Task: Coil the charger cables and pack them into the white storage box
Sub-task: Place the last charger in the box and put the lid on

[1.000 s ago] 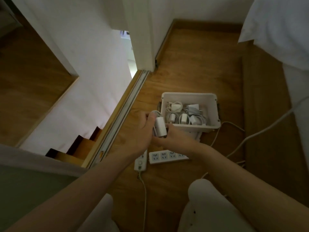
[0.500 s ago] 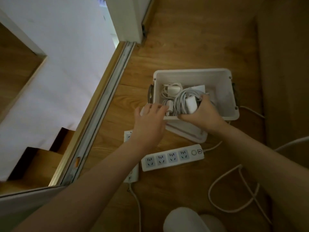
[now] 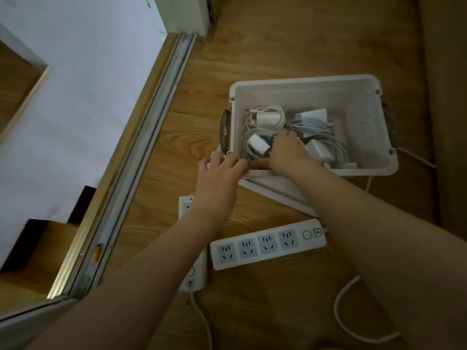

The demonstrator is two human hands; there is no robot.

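Dimly lit, a downward view shows a wooden floor (image 3: pixel 278 46), with both forearms cut off at the bottom edge. The left forearm covers most of a second power strip (image 3: pixel 185 205) at seven o'clock from the box. A flat white lid (image 3: pixel 278 190) shows only as a sliver under the box's near side. The right hand's fingertips sink into shadow among the cables, so what they touch is hard to make out

The white storage box (image 3: pixel 310 83) sits open on the floor at one o'clock in the view. Inside lie white chargers wrapped in coiled cables (image 3: pixel 313 125). The left hand (image 3: pixel 219 178) is at the box's seven o'clock corner, its grip narrow, fingers curled over the rim. The right hand (image 3: pixel 285 152) reaches over the near wall, fingers bent downward just beside a white charger (image 3: pixel 257 144) at nine o'clock inside the box; whether its grip holds anything cannot be told. A four-socket power strip (image 3: pixel 267 245) lies at six o'clock from the box, and a loose white cable (image 3: pixel 338 314) loops at five o'clock
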